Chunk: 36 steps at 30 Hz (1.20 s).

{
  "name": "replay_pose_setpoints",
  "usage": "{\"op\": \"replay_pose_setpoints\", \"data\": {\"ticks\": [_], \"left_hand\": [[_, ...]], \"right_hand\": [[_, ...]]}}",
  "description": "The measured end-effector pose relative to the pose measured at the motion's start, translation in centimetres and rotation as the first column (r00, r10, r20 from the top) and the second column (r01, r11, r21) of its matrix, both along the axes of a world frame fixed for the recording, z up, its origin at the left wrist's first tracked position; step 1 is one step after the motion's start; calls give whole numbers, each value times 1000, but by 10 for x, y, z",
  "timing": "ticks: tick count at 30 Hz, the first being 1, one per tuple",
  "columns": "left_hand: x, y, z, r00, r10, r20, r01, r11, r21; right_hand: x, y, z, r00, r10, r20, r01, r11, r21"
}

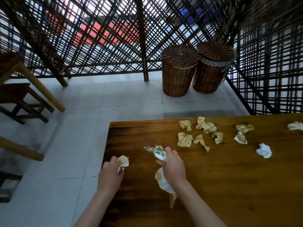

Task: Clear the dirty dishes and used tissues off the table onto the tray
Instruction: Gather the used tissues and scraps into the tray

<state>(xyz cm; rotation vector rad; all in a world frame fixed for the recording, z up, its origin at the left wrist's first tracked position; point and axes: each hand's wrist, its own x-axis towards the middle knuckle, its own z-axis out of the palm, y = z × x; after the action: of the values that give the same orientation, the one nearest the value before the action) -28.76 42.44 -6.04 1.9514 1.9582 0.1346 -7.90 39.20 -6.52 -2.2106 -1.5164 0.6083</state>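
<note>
Left hand (110,175) gripping crumpled, stained tissue wad (123,162) at near-left corner of glossy wooden table (229,185). Right hand (173,167) pinching green-printed crumpled tissue (158,153), fingers curled; limp white tissue (162,181) lying under its wrist. Beyond and right of right hand: scattered yellowish, wrinkled tissues (205,126). Far beyond hands: two lidded cylindrical wicker baskets (178,71) standing on tiled floor.

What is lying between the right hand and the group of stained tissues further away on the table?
Nothing visible. Only bare table separates the right hand, which already grips a tissue, from the stained tissues. The tray is not in view.
</note>
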Motion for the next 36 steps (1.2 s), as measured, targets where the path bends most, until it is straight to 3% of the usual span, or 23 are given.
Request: {"op": "replay_pose_setpoints", "data": {"ticks": [6, 20, 28, 36], "left_hand": [[6, -62, 28, 994, -99, 38, 98, 995, 13], [57, -225, 125, 923, -350, 160, 330, 934, 137], [183, -341, 185, 721, -626, 297, 598, 779, 188], [339, -530, 213, 522, -778, 351, 756, 612, 233]], "right_hand": [[-14, -88, 25, 994, -100, -43, 98, 995, -26], [1, -299, 122, 948, -319, -5, 318, 941, 113], [96, -456, 167, 785, -606, -129, 617, 745, 255], [220, -676, 194, 594, -789, -158, 782, 519, 344]]}}
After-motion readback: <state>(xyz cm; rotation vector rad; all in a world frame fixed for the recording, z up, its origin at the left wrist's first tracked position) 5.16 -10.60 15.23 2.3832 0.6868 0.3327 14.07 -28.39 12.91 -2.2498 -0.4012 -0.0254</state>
